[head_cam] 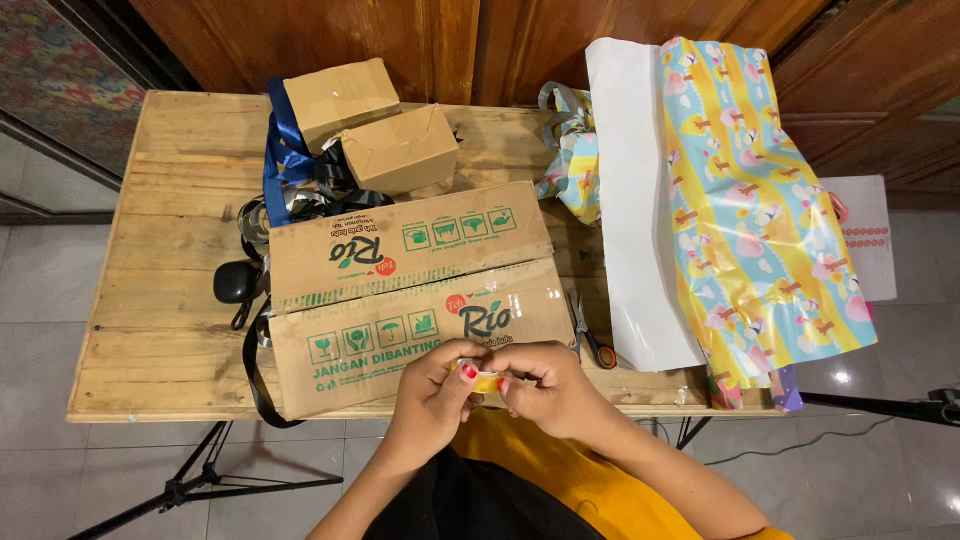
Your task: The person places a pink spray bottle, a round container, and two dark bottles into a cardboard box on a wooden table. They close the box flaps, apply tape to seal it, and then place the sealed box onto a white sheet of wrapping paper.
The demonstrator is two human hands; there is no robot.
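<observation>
Both my hands meet at the table's near edge over a small yellow roll of tape [484, 379]. My left hand [432, 385] pinches the roll from the left, and my right hand [545, 385] grips it from the right, fingers curled around it. Just beyond my hands lies a large flat cardboard box [400, 300] with green printing, its top flaps closed along a middle seam.
Scissors with orange-black handles [590, 335] lie right of the box. Patterned wrapping paper [750, 210] drapes over the table's right side. Two small cardboard boxes [375, 125], blue ribbon [275, 160] and a black pouch [238, 282] sit behind and to the left. A tripod [190, 490] stands below the wooden table [160, 320].
</observation>
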